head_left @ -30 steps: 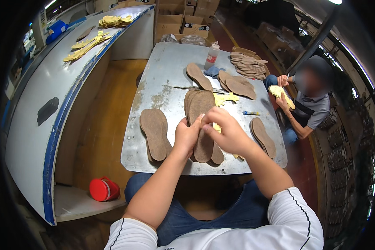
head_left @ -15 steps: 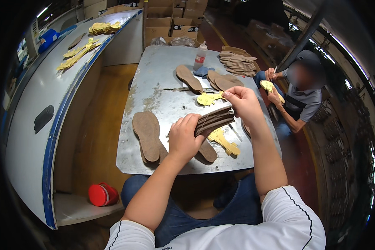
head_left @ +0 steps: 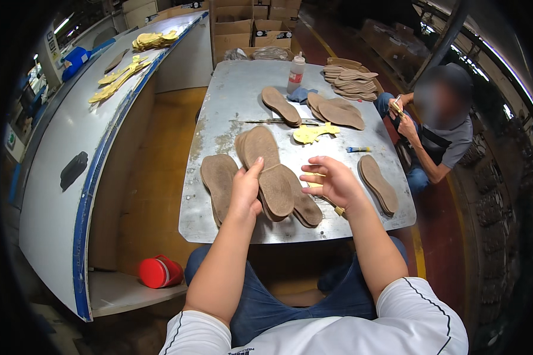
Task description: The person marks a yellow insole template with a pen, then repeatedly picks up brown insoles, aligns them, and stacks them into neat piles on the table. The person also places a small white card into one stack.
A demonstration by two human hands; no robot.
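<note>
My left hand (head_left: 247, 190) is wrapped around a stack of brown shoe insoles (head_left: 258, 147), its flat face turned up and a thin band crossing its middle. To the right, my right hand (head_left: 335, 184) has its fingers apart and nothing in them. Partly hidden behind that hand is a yellow sole-shaped piece (head_left: 315, 180) on the table. Other brown insoles (head_left: 217, 182) lie left of the held stack, and more insoles (head_left: 304, 204) lie partly under it. A separate insole pile (head_left: 378, 186) rests near the table's right edge.
On the metal table (head_left: 231, 89) are another yellow piece (head_left: 315, 134), a blue-tipped tool (head_left: 358, 149), a squeeze bottle (head_left: 296, 76), a blue cloth (head_left: 301, 95) and an insole heap (head_left: 350, 84). A co-worker (head_left: 441, 130) sits at the right. A white bench (head_left: 59, 177) stands left, with a red bucket (head_left: 158, 272) below.
The insole stack has turned from edge-on to flat face up in my left hand. My right hand has come off the stack's end, moved nearer me and opened. My view has shifted slightly.
</note>
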